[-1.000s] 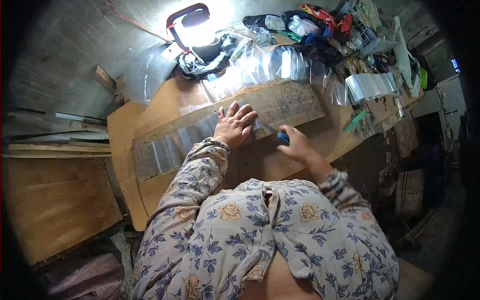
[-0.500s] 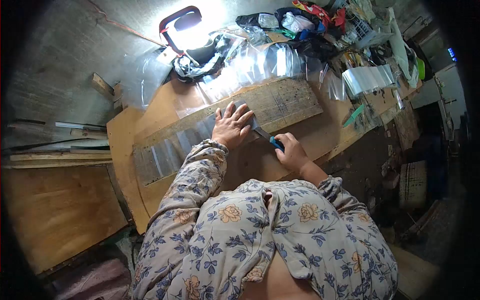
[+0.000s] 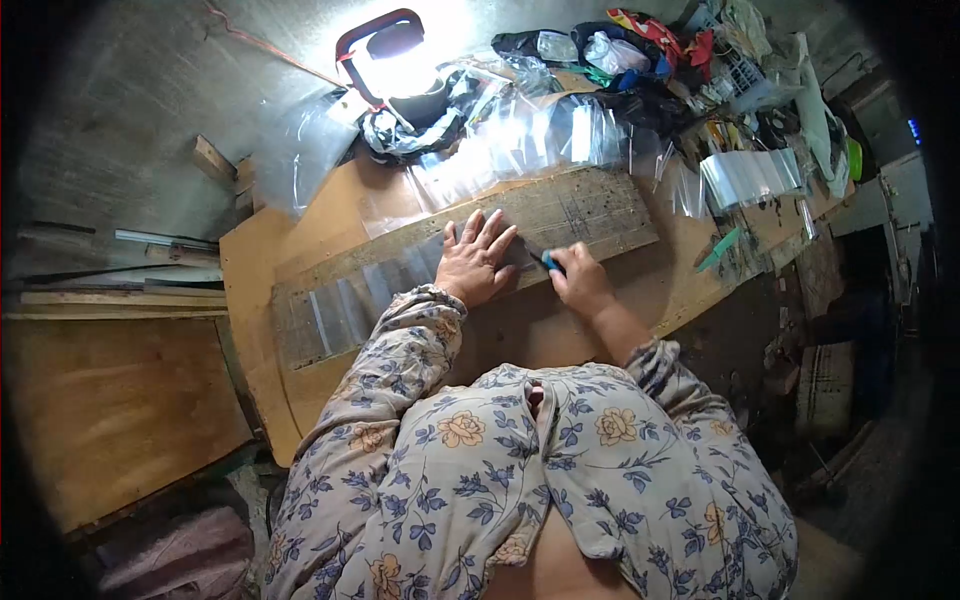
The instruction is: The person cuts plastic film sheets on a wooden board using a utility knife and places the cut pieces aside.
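Note:
My left hand (image 3: 474,262) lies flat with fingers spread, pressing on a strip of clear plastic film (image 3: 385,283). The film stretches along a worn wooden board (image 3: 595,208) and runs out to the left of that hand. Just to the right, my right hand (image 3: 582,282) is closed around the blue handle of a knife (image 3: 551,261). The blade points left towards the film beside my left fingers; much of it is hard to make out.
A bright lamp (image 3: 378,60) stands at the back. Clear plastic pieces (image 3: 540,135) lie behind the board, with bags and cloth (image 3: 615,55) beyond. At right are a stack of clear film (image 3: 752,178) and a green strip (image 3: 718,249) on the brown table (image 3: 245,290).
My right hand has moved up and closer to the board with the knife, whose blade now shows less. My left hand still presses on the film. The whole view has shifted slightly.

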The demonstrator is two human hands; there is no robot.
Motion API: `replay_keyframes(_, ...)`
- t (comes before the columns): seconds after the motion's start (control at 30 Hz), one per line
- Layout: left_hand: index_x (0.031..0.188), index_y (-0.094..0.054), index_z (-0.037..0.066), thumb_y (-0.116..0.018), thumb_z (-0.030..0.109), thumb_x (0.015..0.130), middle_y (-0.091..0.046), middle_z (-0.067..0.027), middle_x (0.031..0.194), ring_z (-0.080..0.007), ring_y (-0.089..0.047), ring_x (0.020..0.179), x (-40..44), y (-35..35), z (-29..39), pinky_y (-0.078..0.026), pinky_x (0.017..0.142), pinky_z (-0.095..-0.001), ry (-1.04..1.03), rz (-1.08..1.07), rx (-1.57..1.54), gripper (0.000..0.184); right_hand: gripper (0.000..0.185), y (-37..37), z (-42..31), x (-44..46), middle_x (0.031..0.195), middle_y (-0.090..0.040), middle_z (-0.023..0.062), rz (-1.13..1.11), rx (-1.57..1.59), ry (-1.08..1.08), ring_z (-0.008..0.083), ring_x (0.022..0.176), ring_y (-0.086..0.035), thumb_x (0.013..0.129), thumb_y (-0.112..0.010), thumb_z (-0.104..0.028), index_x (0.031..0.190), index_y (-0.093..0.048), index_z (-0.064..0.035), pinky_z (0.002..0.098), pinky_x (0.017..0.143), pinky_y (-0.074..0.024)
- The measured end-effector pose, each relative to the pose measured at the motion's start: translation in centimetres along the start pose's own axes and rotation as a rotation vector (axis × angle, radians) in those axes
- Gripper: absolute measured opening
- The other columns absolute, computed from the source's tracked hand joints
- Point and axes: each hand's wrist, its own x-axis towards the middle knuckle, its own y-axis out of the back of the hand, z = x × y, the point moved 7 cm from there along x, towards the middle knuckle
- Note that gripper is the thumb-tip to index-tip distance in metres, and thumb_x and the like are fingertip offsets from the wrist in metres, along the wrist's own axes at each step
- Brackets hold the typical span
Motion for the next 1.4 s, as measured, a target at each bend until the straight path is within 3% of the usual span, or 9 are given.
replay_keyframes(0.2, 0.135, -0.029, 0.013, -0.05, 0.037, 0.08, -0.017, -0.0108, 0.143, -0.0296, -0.013, 0.132, 0.0, 0.4, -0.8, -0.012, 0.103, -0.0517, 0.029, 0.094, -0.043, 0.064, 0.031, -1.6, -0.6, 8.4, 0.097, -0.049, 0.0173, -0.016, -0.112, -0.076, 0.036, 0.086, -0.055, 0.076, -0.059, -0.023, 0.103, -0.05, -0.0098, 0.0424, 0.072, -0.0474)
replay_keyframes(0.3, 0.133, -0.029, 0.004, -0.048, 0.022, 0.08, -0.015, -0.0184, 0.142, -0.0304, -0.013, 0.132, -0.3, 0.4, -4.6, -0.012, 0.107, -0.0368, 0.038, 0.592, -1.299, 0.059, 0.045, -3.2, -5.1, 7.5, 0.106, -0.047, 0.0198, -0.169, -0.11, -0.126, 0.0365, 0.09, -0.055, 0.079, -0.057, -0.035, 0.109, -0.042, -0.0044, 0.0424, 0.075, -0.0474)
replay_keyframes(0.47, 0.129, -0.036, 0.005, -0.045, 0.025, 0.08, -0.031, -0.019, 0.136, -0.0301, -0.023, 0.129, -5.2, 2.9, -8.8, -0.011, 0.106, -0.0396, 0.277, 0.749, -0.984, 0.053, 0.049, -5.9, -6.2, 6.8, 0.105, -0.05, 0.018, -0.359, -0.191, -0.111, 0.0356, 0.098, -0.052, 0.076, -0.06, -0.04, 0.108, -0.046, -0.0054, 0.0419, 0.082, -0.0431)
replay_keyframes(0.63, 0.133, -0.031, 0.011, -0.049, 0.037, 0.078, -0.017, -0.0158, 0.142, -0.0352, -0.012, 0.131, -11.4, 2.9, -11.4, -0.004, 0.102, -0.0552, 0.589, 0.225, -0.053, 0.064, 0.023, -2.8, 1.2, 12.0, 0.087, -0.06, 0.0218, -0.097, -0.029, -0.246, 0.0361, 0.082, -0.059, 0.076, -0.057, -0.021, 0.092, -0.058, -0.0048, 0.043, 0.074, -0.0461)
replay_keyframes(0.93, 0.136, -0.024, 0.01, -0.053, 0.037, 0.078, -0.014, -0.0175, 0.142, -0.0353, -0.011, 0.131, -13.7, 1.2, -10.4, -0.008, 0.103, -0.0528, 0.629, 0.181, -0.039, 0.07, 0.049, 6.5, 4.8, 17.1, 0.086, -0.057, 0.0246, 0.355, -0.465, -0.075, 0.0353, 0.084, -0.056, 0.072, -0.066, -0.035, 0.098, -0.052, 0.0047, 0.0408, 0.068, -0.0477)
replay_keyframes(0.97, 0.135, -0.026, 0.008, -0.054, 0.033, 0.077, -0.018, -0.0185, 0.141, -0.037, -0.015, 0.13, -13.8, 1.4, -10.7, -0.011, 0.104, -0.0498, 0.597, 0.325, -0.132, 0.069, 0.045, 5.2, 1.0, 15.3, 0.093, -0.052, 0.0243, 0.054, 0.009, -0.272, 0.0344, 0.082, -0.056, 0.074, -0.065, -0.032, 0.099, -0.051, 0.0029, 0.0405, 0.073, -0.0464)
replay_keyframes(1.13, 0.106, -0.051, 0.001, -0.055, 0.015, 0.076, -0.053, -0.0211, 0.107, -0.0324, -0.053, 0.095, -17.5, 3.1, -9.8, -0.041, 0.084, -0.0384, 0.668, 0.716, -0.546, 0.033, 0.047, -6.6, -10.5, 6.7, 0.097, -0.05, 0.0163, -0.359, -0.205, 0.094, 0.0348, 0.087, -0.056, 0.07, -0.065, -0.047, 0.096, -0.056, -0.0098, 0.0408, 0.076, -0.0469)
replay_keyframes(1.33, 0.117, -0.048, 0.005, -0.047, 0.052, 0.082, -0.054, -0.0134, 0.111, -0.0212, -0.056, 0.092, -18.5, -2.7, -1.9, -0.043, 0.081, -0.0333, 0.842, -0.146, -1.987, 0.059, 0.021, -9.0, -11.5, 7.2, 0.086, -0.057, 0.0161, -0.522, 0.004, 0.288, 0.0344, 0.083, -0.056, 0.077, -0.061, -0.023, 0.087, -0.057, -0.0046, 0.0424, 0.07, -0.0453)
replay_keyframes(1.4, 0.123, -0.041, 0.005, -0.047, 0.056, 0.08, -0.049, -0.0141, 0.118, -0.0248, -0.051, 0.101, -16.6, -2.5, -1.5, -0.04, 0.086, -0.0372, 0.656, -0.006, -2.201, 0.067, 0.017, -6.7, -12.3, 6.4, 0.07, -0.056, 0.0085, -0.61, 0.326, 0.139, 0.0189, 0.065, -0.053, 0.079, -0.062, -0.018, 0.084, -0.056, -0.003, 0.0334, 0.062, -0.0431)
